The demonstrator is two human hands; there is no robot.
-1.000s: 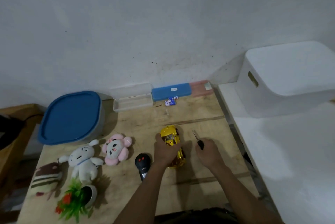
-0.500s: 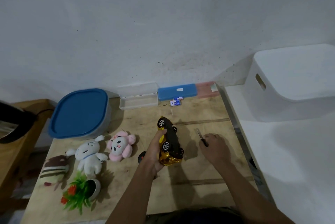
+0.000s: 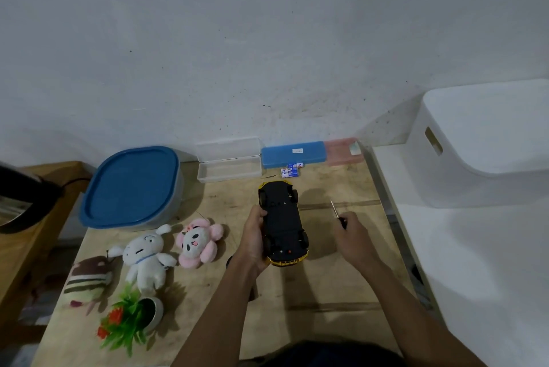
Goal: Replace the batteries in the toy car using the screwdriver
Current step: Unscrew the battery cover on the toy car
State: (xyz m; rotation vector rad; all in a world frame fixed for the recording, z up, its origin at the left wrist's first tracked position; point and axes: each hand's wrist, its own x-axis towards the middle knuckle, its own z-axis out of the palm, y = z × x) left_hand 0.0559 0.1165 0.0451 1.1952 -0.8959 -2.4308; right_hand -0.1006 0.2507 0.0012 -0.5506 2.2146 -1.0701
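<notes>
The yellow toy car (image 3: 283, 222) lies upside down on the wooden table (image 3: 297, 292), its black underside and wheels facing up. My left hand (image 3: 255, 240) grips it along its left side. To the right of the car, my right hand (image 3: 352, 237) holds a small screwdriver (image 3: 336, 212) with its thin metal shaft pointing up and away, apart from the car. A few blue-and-white batteries (image 3: 292, 169) lie at the back of the table, just beyond the car's far end.
Clear (image 3: 228, 163), blue (image 3: 292, 153) and pink (image 3: 343, 151) plastic cases line the wall. A blue-lidded tub (image 3: 132, 187) sits back left. Plush toys (image 3: 145, 256) (image 3: 197, 240), a tipped plant pot (image 3: 133, 317) and a black remote (image 3: 230, 261) lie left. A white bin (image 3: 481, 141) stands right.
My left hand has turned the car over from wheels-down through its side to fully underside-up. My right hand has stayed beside it holding the screwdriver.
</notes>
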